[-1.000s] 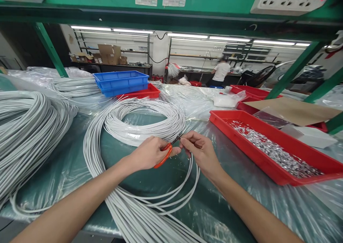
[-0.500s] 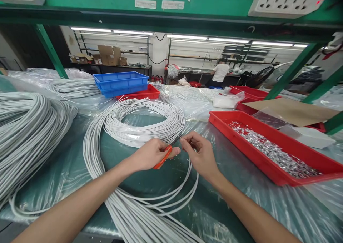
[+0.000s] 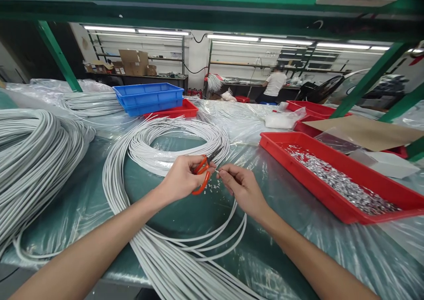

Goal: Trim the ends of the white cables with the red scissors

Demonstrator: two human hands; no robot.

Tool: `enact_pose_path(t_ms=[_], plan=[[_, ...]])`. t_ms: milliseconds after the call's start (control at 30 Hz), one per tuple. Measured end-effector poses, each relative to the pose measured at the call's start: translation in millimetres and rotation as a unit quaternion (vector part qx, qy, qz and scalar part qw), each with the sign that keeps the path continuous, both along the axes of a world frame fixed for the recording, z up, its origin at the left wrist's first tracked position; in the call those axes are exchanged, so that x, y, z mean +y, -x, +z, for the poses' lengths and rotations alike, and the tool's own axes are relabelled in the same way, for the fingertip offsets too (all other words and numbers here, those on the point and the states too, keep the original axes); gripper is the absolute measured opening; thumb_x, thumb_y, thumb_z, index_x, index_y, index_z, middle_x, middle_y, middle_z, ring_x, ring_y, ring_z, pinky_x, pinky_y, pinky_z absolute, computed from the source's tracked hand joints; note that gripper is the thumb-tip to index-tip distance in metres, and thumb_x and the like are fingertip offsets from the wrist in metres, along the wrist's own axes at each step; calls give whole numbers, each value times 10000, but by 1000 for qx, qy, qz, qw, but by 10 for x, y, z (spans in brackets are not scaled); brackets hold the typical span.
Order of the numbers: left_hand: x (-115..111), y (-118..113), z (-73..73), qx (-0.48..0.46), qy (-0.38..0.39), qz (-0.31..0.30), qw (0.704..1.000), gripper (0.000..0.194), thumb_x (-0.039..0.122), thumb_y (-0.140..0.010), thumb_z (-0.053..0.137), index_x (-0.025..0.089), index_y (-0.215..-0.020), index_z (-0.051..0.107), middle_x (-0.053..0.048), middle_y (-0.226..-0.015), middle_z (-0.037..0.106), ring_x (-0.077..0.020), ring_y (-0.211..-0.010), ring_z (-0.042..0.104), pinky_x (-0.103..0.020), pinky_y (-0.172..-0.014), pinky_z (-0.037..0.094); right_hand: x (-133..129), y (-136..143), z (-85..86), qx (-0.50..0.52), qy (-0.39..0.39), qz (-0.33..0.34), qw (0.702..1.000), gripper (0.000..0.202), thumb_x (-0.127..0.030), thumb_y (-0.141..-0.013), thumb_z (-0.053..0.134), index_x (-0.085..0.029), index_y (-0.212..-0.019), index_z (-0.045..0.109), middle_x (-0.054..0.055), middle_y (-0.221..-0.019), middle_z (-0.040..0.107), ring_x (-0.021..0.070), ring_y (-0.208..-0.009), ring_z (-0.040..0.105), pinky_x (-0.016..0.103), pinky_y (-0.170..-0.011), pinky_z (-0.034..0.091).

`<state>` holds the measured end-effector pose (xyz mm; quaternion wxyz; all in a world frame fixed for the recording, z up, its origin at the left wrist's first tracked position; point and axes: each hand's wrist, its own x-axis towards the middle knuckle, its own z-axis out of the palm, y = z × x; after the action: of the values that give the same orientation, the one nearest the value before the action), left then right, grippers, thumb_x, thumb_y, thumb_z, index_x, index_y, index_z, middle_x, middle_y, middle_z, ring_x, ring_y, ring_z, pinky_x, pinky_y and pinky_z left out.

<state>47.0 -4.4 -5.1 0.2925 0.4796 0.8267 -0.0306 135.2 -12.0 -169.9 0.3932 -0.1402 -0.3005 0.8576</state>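
Observation:
My left hand (image 3: 183, 176) is closed round a pair of orange-handled scissors (image 3: 204, 186), whose dark blades point up and away to the right. Just right of it, my right hand (image 3: 243, 189) pinches the end of a white cable; the tip shows between the two hands. Loops of white cable (image 3: 228, 246) curve from below my right hand to the large bundle (image 3: 165, 264) across the front. Small white scraps (image 3: 213, 186) lie on the green table beneath the hands. Behind them rests a coil of white cable (image 3: 165, 159).
A red tray (image 3: 308, 198) full of small shiny metal pieces stands on the right. At left lies a thick cable coil (image 3: 36, 176). Blue trays (image 3: 149, 99) sit on a red one at the back. A green shelf beam (image 3: 232, 13) crosses overhead; a person (image 3: 274, 84) is far behind.
The scissors have turned: their blades have swung up away from my right hand, and the handles are spread wider. My right hand has moved slightly left, and the cable tip now shows.

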Motion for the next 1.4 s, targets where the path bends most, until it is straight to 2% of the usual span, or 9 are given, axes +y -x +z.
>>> enact_pose_path(t_ms=[400, 567, 767, 967, 1067, 1133, 1267, 1400], plan=[[16, -2, 18, -14, 42, 6, 999, 157, 248, -769, 678, 104, -821, 649, 68, -556, 361, -55, -526, 294, -181, -488, 263, -13, 3, -15, -32, -23, -2, 999, 306, -412, -925, 529, -152, -784, 612, -34, -575, 385, 97, -506, 326, 252, -476, 243], [38, 5, 34, -83, 48, 33, 995, 160, 264, -781, 679, 115, -794, 623, 59, -569, 408, -49, -512, 294, -182, -469, 239, 22, 10, -20, 60, 16, 27, 998, 307, -452, -887, 592, -166, -777, 614, -38, -532, 416, 105, -476, 388, 250, -462, 310], [77, 4, 60, -177, 65, 100, 977, 250, 334, -762, 723, 127, -716, 590, 79, -488, 333, -40, -455, 243, -200, -441, 181, 31, 3, -34, 158, 74, 83, 981, 294, -454, -836, 673, -164, -791, 656, -34, -530, 447, 101, -462, 434, 242, -445, 358], [73, -42, 60, -220, 72, 168, 958, 263, 351, -751, 729, 129, -721, 592, 75, -473, 348, -39, -427, 268, -210, -436, 181, 32, -28, -10, 223, 129, 142, 956, 327, -465, -774, 739, -155, -733, 643, -38, -505, 421, 92, -460, 410, 225, -424, 351], [72, -41, 57, -230, 70, 178, 954, 244, 337, -756, 722, 129, -725, 598, 75, -474, 351, -39, -426, 264, -212, -437, 178, 38, -27, 3, 234, 135, 155, 950, 316, -454, -783, 735, -158, -728, 640, -43, -508, 410, 90, -458, 412, 223, -427, 355], [72, -20, 51, -211, 63, 158, 963, 251, 340, -747, 729, 127, -720, 599, 73, -483, 352, -40, -438, 263, -213, -443, 183, 38, -13, 0, 208, 125, 139, 960, 301, -448, -806, 714, -162, -747, 645, -29, -547, 455, 94, -478, 433, 225, -435, 363], [65, 42, 31, -137, 61, 89, 985, 234, 320, -751, 709, 120, -704, 598, 65, -519, 359, -44, -480, 258, -211, -467, 198, 21, 27, -22, 90, 68, 47, 993, 280, -435, -833, 682, -163, -776, 654, 9, -655, 565, 102, -525, 453, 237, -460, 368], [59, 55, 12, -97, 61, 74, 991, 186, 287, -755, 676, 119, -725, 602, 61, -544, 360, -51, -505, 260, -210, -478, 202, -8, 19, 6, 10, 14, -32, 999, 203, -364, -847, 660, -169, -789, 661, 24, -685, 604, 131, -595, 506, 258, -531, 396]])
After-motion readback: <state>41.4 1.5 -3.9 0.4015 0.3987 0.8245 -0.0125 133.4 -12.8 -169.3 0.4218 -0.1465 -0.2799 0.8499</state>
